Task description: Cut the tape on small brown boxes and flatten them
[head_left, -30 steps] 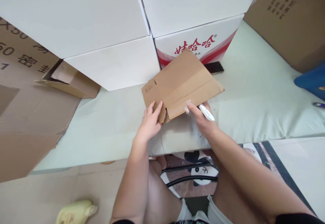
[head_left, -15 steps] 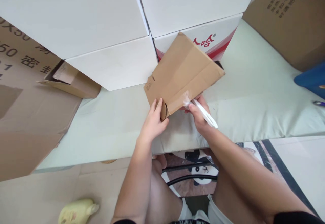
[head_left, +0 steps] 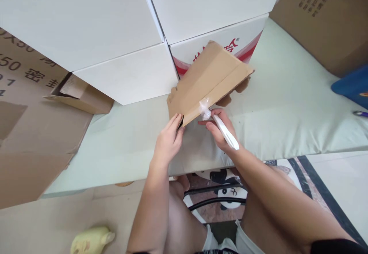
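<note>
A flattened brown cardboard box (head_left: 209, 77) is held tilted over the cloth-covered surface, in front of the white cartons. My left hand (head_left: 168, 139) is closed on its near left corner, the thumb below and fingers on top. A crumpled piece of clear tape (head_left: 205, 108) sticks to the box's near edge. My right hand (head_left: 221, 129) grips a slim white utility knife (head_left: 227, 133) with a slotted handle, its front end at the tape. Whether the blade is out is hidden there.
Stacked white cartons (head_left: 123, 73) stand behind, one with red print. Large brown boxes flank both sides, left (head_left: 25, 131) and right (head_left: 324, 27). A small open box (head_left: 83, 96) sits at left. A blue object (head_left: 352, 87) and a pen (head_left: 360, 113) lie at right; a yellow bottle (head_left: 92, 240) is on the floor.
The cardboard has turned a little and its near edge has risen, showing torn flaps at the far right. My right hand with the knife has shifted slightly left; the tape now bunches up off the edge.
</note>
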Demonstrator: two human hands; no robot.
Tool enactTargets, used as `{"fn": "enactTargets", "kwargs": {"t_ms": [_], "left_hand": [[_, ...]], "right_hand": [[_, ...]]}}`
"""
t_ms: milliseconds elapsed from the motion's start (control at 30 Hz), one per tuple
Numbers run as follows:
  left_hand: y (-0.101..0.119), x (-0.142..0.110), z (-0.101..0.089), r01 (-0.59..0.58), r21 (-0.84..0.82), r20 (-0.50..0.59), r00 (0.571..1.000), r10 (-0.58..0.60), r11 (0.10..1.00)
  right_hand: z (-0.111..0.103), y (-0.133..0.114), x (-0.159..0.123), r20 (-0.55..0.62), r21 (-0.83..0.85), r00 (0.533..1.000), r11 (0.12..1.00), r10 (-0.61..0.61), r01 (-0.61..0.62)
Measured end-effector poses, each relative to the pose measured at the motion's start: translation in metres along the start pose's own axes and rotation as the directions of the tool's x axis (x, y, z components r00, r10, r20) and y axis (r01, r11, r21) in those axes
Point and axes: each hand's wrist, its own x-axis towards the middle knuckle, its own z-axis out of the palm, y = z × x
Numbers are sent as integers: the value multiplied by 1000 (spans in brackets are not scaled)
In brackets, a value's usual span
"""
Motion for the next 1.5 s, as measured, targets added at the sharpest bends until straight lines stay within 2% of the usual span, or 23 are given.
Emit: {"fn": "enactTargets", "kwargs": {"t_ms": [67, 133, 300, 467, 633, 700, 767, 867, 967, 1033, 1200, 1333, 1433, 1500], "left_hand": [[3, -3, -3, -113, 16, -94, 989, 113, 994], [6, -4, -5, -202, 52, -183, 961, 208, 978], [12, -5, -10, -311, 140, -343, 875, 341, 940], [11, -6, -18, -363, 196, -402, 818, 412, 911], [4, -9, -21, -338, 256, -424, 803, 419, 906], [1, -10, -20, -335, 254, -428, 802, 416, 907], [-1, -10, -19, -354, 227, -414, 808, 419, 907], [-3, -9, -17, -389, 178, -386, 817, 428, 904], [-5, -8, -17, -415, 149, -370, 819, 439, 898], [-7, -7, -18, -432, 121, -346, 825, 446, 893], [-15, -8, -18, -452, 46, -242, 860, 449, 891], [-20, -8, -15, -461, -37, -182, 875, 448, 886], [-20, -9, -17, -395, -88, -111, 916, 385, 914], [-18, -10, -20, -327, -111, -44, 945, 324, 938]], "right_hand": [[-1, 1, -1, -19, -18, 1000, 1000, 12, -13], [-1, 2, -1, -35, -19, 999, 1000, 11, -12], [-1, 2, -1, -73, -36, 997, 999, 10, -12], [1, -3, 0, -128, -29, 991, 999, 35, -39], [0, -10, -1, -179, -40, 983, 998, 43, -51], [0, -11, 1, -220, 49, 972, 996, 84, -75], [2, -10, 4, -266, 229, 944, 964, 194, -133], [3, -9, 12, -309, 499, 870, 844, 385, -197], [0, -11, 19, -290, 628, 813, 741, 505, -236], [-6, -15, 22, -249, 669, 797, 693, 550, -269], [-26, -22, 26, -185, 688, 799, 656, 572, -310], [-39, -25, 27, -149, 657, 844, 689, 515, -305], [-46, -25, 26, -96, 620, 871, 713, 481, -326], [-50, -26, 26, -50, 605, 873, 710, 486, -360]]}}
